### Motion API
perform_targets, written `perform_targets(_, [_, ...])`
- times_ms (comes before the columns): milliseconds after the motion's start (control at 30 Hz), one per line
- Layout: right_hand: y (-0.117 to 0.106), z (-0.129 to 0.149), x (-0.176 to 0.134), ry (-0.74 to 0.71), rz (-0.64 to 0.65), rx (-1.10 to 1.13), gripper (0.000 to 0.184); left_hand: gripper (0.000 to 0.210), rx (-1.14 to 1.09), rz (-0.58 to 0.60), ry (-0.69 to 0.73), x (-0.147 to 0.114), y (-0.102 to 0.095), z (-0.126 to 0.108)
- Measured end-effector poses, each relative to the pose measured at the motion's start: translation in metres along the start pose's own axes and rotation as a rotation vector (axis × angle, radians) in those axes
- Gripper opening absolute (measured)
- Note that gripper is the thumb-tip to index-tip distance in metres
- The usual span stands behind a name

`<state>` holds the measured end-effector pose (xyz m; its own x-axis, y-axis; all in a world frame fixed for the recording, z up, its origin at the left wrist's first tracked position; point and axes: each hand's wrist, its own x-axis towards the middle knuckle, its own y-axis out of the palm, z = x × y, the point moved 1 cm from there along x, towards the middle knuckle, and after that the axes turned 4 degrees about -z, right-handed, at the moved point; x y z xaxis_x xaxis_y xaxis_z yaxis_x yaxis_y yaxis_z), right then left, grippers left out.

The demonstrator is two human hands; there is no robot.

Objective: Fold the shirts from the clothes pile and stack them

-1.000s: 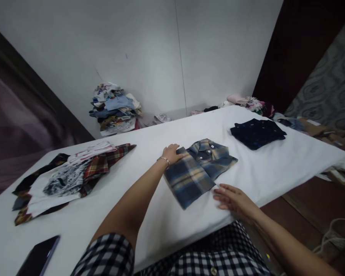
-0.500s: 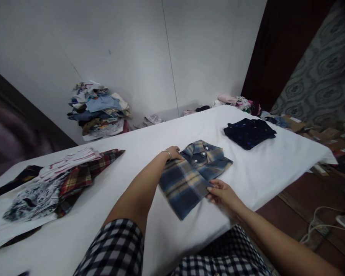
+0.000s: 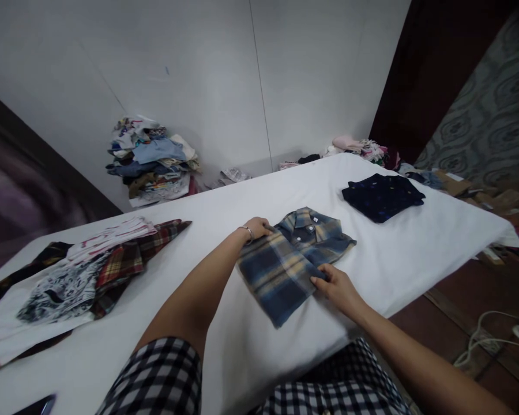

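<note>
A blue and tan plaid shirt point(image 3: 281, 276) lies partly folded on the white-covered table point(image 3: 225, 213), its collar and two pale buttons facing away from me. My left hand point(image 3: 256, 228), with a bracelet at the wrist, pinches the shirt's far left edge near the collar. On the near right edge, my right hand point(image 3: 334, 287) grips the cloth between thumb and fingers. The part between my hands is folded over, and its front corner rests near the table's front edge.
A dark navy folded garment point(image 3: 383, 197) lies to the right. Loose clothes point(image 3: 64, 288) spread over the left side, with a phone point(image 3: 37, 406) at the lower left corner. Behind the table rises a tall clothes pile point(image 3: 155, 161). Boxes point(image 3: 501, 202) and a white cable point(image 3: 476, 334) are at right.
My hands stay on the same two edges of the shirt. The right hand has lifted its edge slightly. The view has shifted a little, bringing more of the phone in.
</note>
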<state>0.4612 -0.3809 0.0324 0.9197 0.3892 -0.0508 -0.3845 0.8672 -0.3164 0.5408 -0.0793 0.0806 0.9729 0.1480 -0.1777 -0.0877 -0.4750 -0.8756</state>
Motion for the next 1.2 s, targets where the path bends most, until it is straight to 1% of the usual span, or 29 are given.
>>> perform_targets(67, [-0.007,-0.001,0.006,-0.062,-0.045,-0.039,0.018,0.023,-0.078,-0.077,0.010,0.005,0.000,-0.001])
perform_targets(133, [-0.012,-0.002,0.014,-0.028,-0.082,-0.045,0.018,0.026,-0.096,-0.112,-0.013,0.011,0.004,-0.003])
perform_targets(233, [-0.016,-0.002,0.022,0.100,-0.073,0.010,0.020,0.029,-0.030,-0.081,-0.082,0.018,0.017,-0.009])
perform_targets(300, [-0.018,-0.001,0.022,0.180,-0.064,0.099,0.025,0.035,0.006,-0.062,-0.112,0.022,0.023,-0.011])
perform_targets(400, [-0.026,-0.002,0.012,0.343,-0.066,0.255,0.031,0.050,0.039,-0.051,-0.114,0.028,0.024,-0.013])
perform_targets(467, [-0.032,-0.004,0.002,0.475,-0.037,0.346,0.032,0.060,0.082,-0.001,-0.106,0.030,0.021,-0.015])
perform_targets(533, [-0.036,-0.005,-0.005,0.569,0.004,0.430,0.033,0.063,0.133,0.072,-0.109,0.030,0.018,-0.020])
perform_targets(633, [-0.032,0.001,-0.009,0.618,0.079,0.562,0.034,0.056,0.119,0.153,-0.134,0.024,0.013,-0.029])
perform_targets(733, [-0.017,0.009,-0.006,0.648,0.166,0.666,0.034,0.046,-0.054,0.240,-0.194,0.013,0.007,-0.034])
perform_targets(833, [0.000,0.012,-0.002,0.696,0.181,0.762,0.029,0.042,-0.316,0.348,-0.270,0.000,-0.003,-0.033])
perform_targets(900, [0.008,0.011,-0.002,0.651,0.145,0.816,0.025,0.041,-0.407,0.362,-0.302,-0.008,-0.012,-0.031])
perform_targets(967, [0.013,0.012,-0.003,0.530,0.092,0.815,0.025,0.042,-0.436,0.336,-0.293,-0.015,-0.022,-0.027])
perform_targets(1067, [0.009,0.025,0.003,0.358,0.029,0.753,0.031,0.043,-0.542,0.268,-0.188,-0.019,-0.040,-0.023])
perform_targets(1133, [-0.001,0.045,0.018,0.254,0.004,0.735,0.036,0.043,-0.655,0.173,-0.078,-0.020,-0.058,-0.022])
perform_targets(1200, [-0.016,0.073,0.041,0.106,-0.033,0.699,0.038,0.045,-0.735,0.007,0.050,-0.021,-0.084,-0.025])
